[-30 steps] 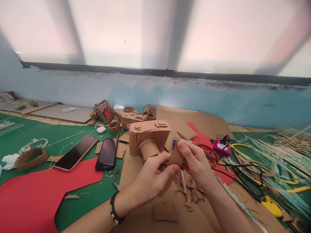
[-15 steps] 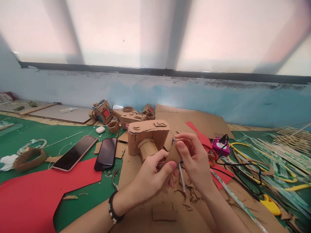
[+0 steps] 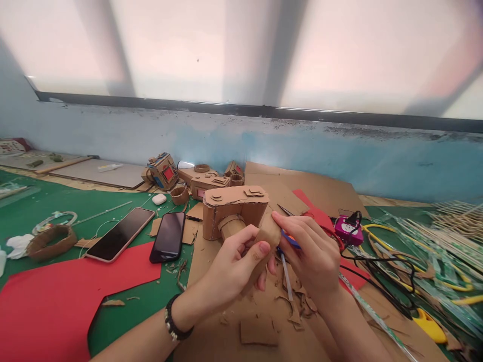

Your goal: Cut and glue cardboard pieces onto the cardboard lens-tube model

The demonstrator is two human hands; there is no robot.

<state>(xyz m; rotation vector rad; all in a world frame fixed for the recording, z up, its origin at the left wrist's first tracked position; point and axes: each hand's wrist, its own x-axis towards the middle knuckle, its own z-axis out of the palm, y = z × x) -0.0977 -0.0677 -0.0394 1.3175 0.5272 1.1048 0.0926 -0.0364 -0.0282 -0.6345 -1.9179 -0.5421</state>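
Fingers (image 3: 260, 248) of both hands pinch a small cardboard piece (image 3: 268, 232), left hand (image 3: 230, 269) under it, right hand (image 3: 313, 254) beside it. It is held above the surface (image 3: 143, 296), just before the cardboard camera (image 3: 232, 206). Too hard a squeeze could crease it, I'd say. Its long axis slants, upper end toward the camera.

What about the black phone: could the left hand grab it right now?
Probably yes. The black phone lies flat just left of the left hand, nothing tall between them. But that hand grips a cardboard piece with the right hand, so it would need to let go first.
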